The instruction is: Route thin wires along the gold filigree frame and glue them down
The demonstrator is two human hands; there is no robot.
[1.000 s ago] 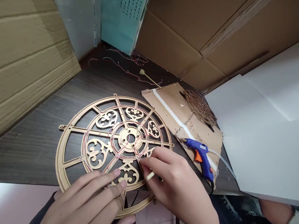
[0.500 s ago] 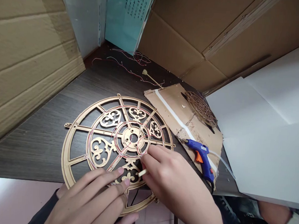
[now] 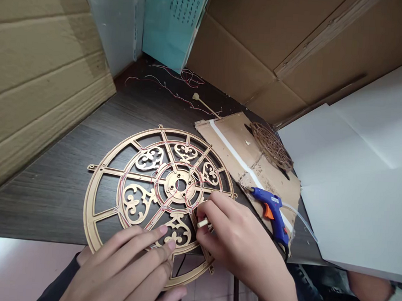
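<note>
While the left hand [image 3: 127, 269] lies flat with its fingers spread on the near rim of the gold filigree wheel [image 3: 159, 198], the right hand [image 3: 236, 240] pinches a short pale stick [image 3: 203, 222] between thumb and fingertips, just right of the wheel's hub. The left hand grasps nothing; it only presses down on the wheel, with the fingertips reaching to the lower scrolled panel. The right hand is closed on the stick, whose free end points left toward the spokes, close to the thin red wire [image 3: 156, 202] that is threaded around the inner rings.

The wheel lies flat on the dark wooden table [image 3: 57, 177], and its near edge juts out past the table's front edge, over the pale floor below. To the right of the wheel, a scrap of cardboard [image 3: 236, 144] with a white strip across it rests on the table. A blue glue gun [image 3: 272, 213] with an orange trigger lies on the near end of this scrap, just beside the right hand, and a small round gold grille [image 3: 272, 146] sits on the far end. Beyond the scrap lie a thin stick with a knobbed end [image 3: 202, 102] and loose red wires [image 3: 178, 82]. White sheets [image 3: 363, 189] cover the right side, and large cardboard boxes [image 3: 37, 75] stand around the table.
</note>
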